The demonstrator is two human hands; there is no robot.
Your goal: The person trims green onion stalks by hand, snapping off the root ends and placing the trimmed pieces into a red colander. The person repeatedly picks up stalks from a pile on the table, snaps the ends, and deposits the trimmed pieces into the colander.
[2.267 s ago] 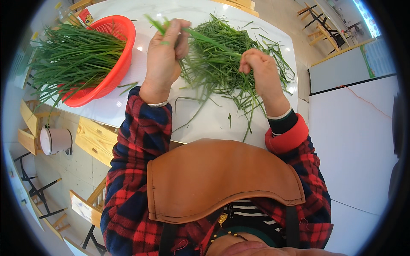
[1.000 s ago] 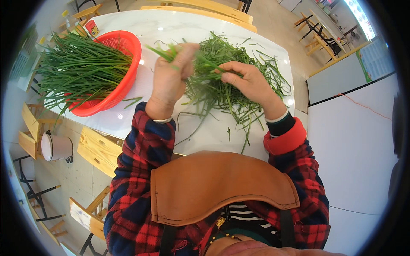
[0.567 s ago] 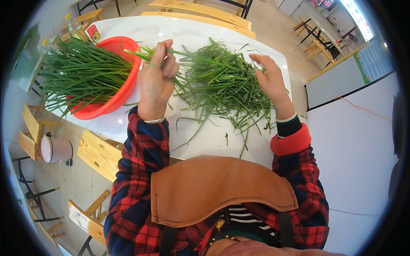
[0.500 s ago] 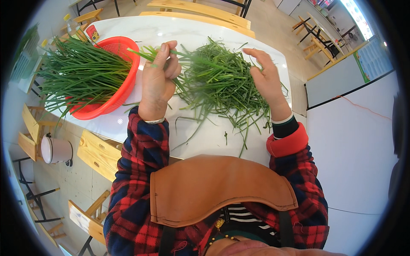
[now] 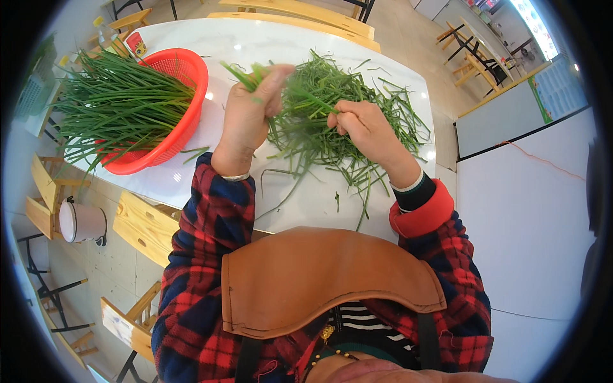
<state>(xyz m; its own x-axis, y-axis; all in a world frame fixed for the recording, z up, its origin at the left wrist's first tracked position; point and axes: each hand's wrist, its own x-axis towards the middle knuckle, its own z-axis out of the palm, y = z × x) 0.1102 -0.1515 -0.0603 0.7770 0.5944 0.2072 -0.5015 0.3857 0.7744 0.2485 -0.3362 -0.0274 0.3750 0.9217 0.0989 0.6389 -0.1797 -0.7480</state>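
Note:
My left hand [image 5: 246, 124] is closed round a small bunch of chives [image 5: 237, 75], whose pale ends poke out to the left. The green leaves stretch right, blurred by motion, toward my right hand [image 5: 367, 133]. Its fingers are pinched on the leaf ends. Beneath and beyond both hands, a loose pile of cut or torn chive pieces [image 5: 338, 83] lies on the white table [image 5: 294, 207]. At the left, long whole chives [image 5: 131, 102] fill a red plastic basket [image 5: 186, 135] and hang over its far-left side.
A red can [image 5: 135, 45] and a clear bottle [image 5: 105, 32] stand beyond the basket. Wooden benches [image 5: 300, 9] line the table's far side. A wooden stool [image 5: 143, 226] and a white bucket [image 5: 83, 222] are at the lower left. A brown apron [image 5: 332, 274] covers my front.
My right hand has moved left and closed on the leaf ends; before, its fingers were spread beside the pile. My left hand has shifted slightly right, still gripping its bunch.

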